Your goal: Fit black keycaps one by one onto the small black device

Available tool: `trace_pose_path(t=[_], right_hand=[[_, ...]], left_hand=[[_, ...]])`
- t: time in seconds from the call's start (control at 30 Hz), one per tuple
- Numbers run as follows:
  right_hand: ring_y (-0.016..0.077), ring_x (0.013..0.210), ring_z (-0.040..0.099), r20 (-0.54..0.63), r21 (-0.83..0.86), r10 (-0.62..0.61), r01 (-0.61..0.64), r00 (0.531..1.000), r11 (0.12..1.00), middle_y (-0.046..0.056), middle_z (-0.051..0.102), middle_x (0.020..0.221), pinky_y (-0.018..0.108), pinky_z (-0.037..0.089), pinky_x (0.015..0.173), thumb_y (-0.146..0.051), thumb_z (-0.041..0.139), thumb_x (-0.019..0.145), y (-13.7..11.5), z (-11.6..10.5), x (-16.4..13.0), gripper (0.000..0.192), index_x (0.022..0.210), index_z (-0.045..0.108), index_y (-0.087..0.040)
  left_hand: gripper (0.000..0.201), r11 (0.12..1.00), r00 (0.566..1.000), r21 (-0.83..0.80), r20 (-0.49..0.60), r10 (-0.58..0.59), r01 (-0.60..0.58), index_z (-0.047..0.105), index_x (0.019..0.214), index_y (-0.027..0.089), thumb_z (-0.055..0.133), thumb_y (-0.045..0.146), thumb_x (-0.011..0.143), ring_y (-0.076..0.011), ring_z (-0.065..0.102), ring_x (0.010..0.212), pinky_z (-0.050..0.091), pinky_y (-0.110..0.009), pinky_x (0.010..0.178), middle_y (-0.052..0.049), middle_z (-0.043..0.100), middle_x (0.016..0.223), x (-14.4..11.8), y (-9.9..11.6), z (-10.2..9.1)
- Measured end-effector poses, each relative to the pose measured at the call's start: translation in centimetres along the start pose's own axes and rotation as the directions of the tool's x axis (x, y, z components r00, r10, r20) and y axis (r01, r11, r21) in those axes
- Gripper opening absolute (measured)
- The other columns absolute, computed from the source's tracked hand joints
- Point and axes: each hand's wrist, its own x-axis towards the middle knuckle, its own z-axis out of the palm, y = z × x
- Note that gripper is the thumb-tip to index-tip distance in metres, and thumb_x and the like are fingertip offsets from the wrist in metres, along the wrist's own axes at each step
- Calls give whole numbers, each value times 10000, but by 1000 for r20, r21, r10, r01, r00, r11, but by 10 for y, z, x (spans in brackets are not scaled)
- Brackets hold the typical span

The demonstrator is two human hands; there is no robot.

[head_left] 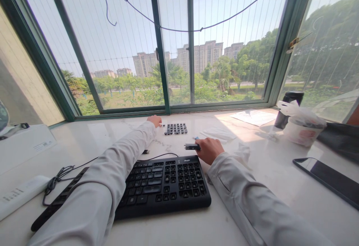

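The left hand (154, 120) reaches beside loose keycaps (175, 128) on the white surface (252, 208). The right hand (209, 150) grips a small black tool (192, 147) just behind the black keyboard (157, 184).

1. Both arms are covered to the wrist by long, pale grey-white sleeves of plain, smooth fabric.
2. A stitched cuff with a short placket slit is seen on the right sleeve (252, 201).
3. The left sleeve (112, 175) is creased along its length.
4. Both hands are bare, left hand (155, 120) and right hand (209, 150); no rings or watch can be made out.
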Motion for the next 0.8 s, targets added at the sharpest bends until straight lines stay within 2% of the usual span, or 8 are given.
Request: trace_pose_path(t=[0.17, 0.27, 0.37, 0.5, 0.67, 0.8], right_hand=[[248, 787, 653, -18, -4, 0, 0, 1000, 1000, 85, 700, 833, 313, 376, 643, -270, 467, 829, 2, 0, 0, 216, 876, 674, -227], [251, 795, 654, -22, -12, 0, 0, 1000, 1000, 88, 701, 842, 315, 379, 646, -276, 459, 835, 2, -1, 0, 226, 874, 676, -228], [255, 796, 657, -27, -18, 14, -15, 1000, 1000, 91, 704, 855, 320, 381, 648, -300, 449, 845, 4, -1, 0, 243, 881, 681, -236], [264, 812, 655, -22, -23, 22, -23, 999, 999, 93, 705, 875, 325, 377, 646, -325, 426, 863, 6, -1, 1, 275, 930, 682, -253], [285, 793, 652, -40, -27, 54, -55, 998, 998, 93, 707, 900, 331, 357, 616, -400, 422, 872, 7, 2, 2, 291, 945, 674, -275], [267, 762, 648, -85, 3, 99, -99, 991, 995, 77, 705, 855, 311, 333, 584, -401, 423, 879, 6, 1, 1, 273, 919, 666, -282]], left_hand=[[308, 1000, 997, -15, -77, -11, 10, 655, 1106, 234, 657, 359, 825, -252, 583, 1086, 444, -354, 924, -97, 653, 1166, -20, 1, -19], [299, 999, 992, -27, -129, 15, -19, 674, 1090, 249, 647, 371, 818, -258, 598, 1063, 435, -349, 918, -77, 662, 1178, -44, 4, -34], [269, 997, 981, -47, -184, 55, -65, 688, 1071, 262, 610, 366, 836, -242, 615, 1022, 435, -334, 900, -42, 689, 1125, -81, 7, -50], [268, 985, 957, -78, -259, 128, -152, 684, 1077, 316, 554, 421, 867, -197, 629, 977, 433, -287, 867, 21, 713, 1056, -150, 12, -63], [233, 934, 903, -186, -368, 221, -304, 719, 959, 320, 556, 458, 865, -175, 651, 911, 447, -265, 795, 48, 734, 950, -225, 17, -52], [225, 888, 884, -275, -399, 244, -370, 723, 927, 314, 548, 447, 879, -169, 658, 919, 463, -263, 789, 56, 736, 946, -253, 24, -32]])
